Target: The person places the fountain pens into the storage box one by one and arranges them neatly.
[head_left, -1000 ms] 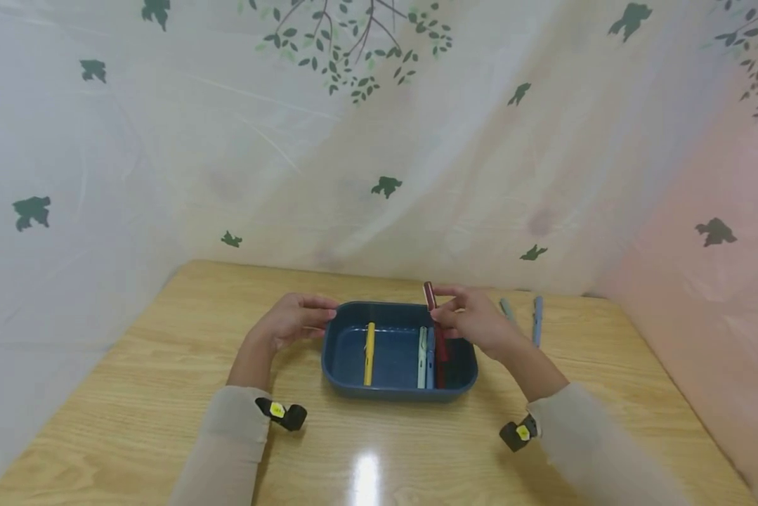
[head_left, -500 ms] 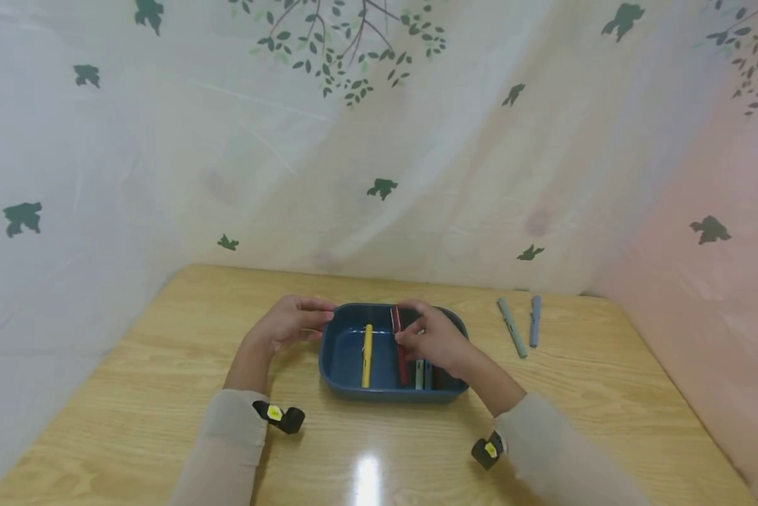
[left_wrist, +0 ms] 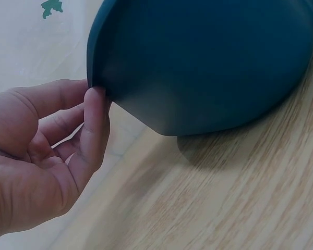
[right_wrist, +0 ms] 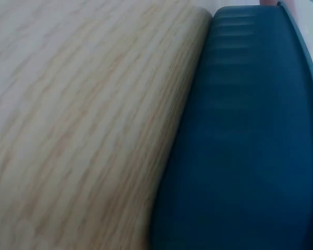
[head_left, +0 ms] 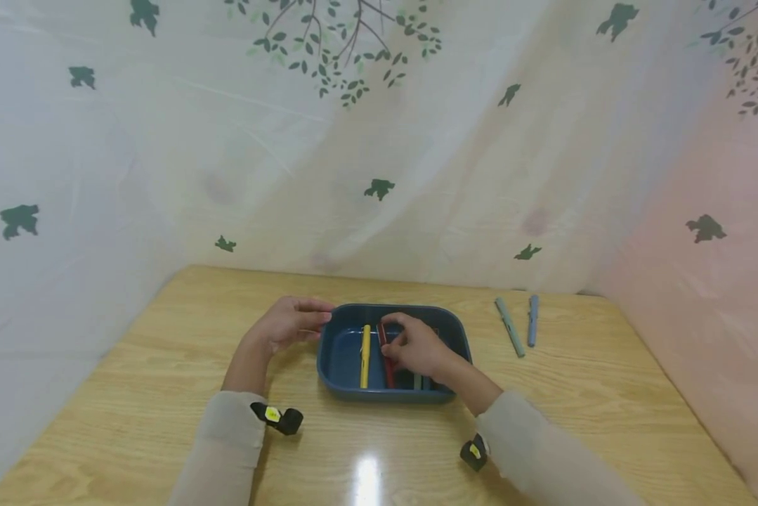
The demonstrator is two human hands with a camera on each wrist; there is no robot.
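A blue rectangular box (head_left: 385, 396) stands on the wooden table. My left hand (head_left: 288, 323) pinches its left rim between thumb and fingers, as the left wrist view shows close up. Inside the box, my right hand (head_left: 419, 349) holds a red pen (head_left: 388, 374) between thumb and fingers, its lower end near the box's front wall. To its left lies a yellow pen (head_left: 365, 357). A pale green pen (head_left: 418, 381) and a blue pen beside it are partly covered by my right hand. Only the box's outer wall (right_wrist: 240, 140) and table fill the right wrist view.
On the table right of the box lie a green pen (head_left: 510, 327) and a blue pen (head_left: 533, 321), apart from each other. A patterned curtain (head_left: 379, 232) stands behind the table's back edge. Each wrist carries a small black camera.
My right hand has moved left and down with the red pen, from the box's right side to near the yellow pen. My left hand has stayed at the rim.
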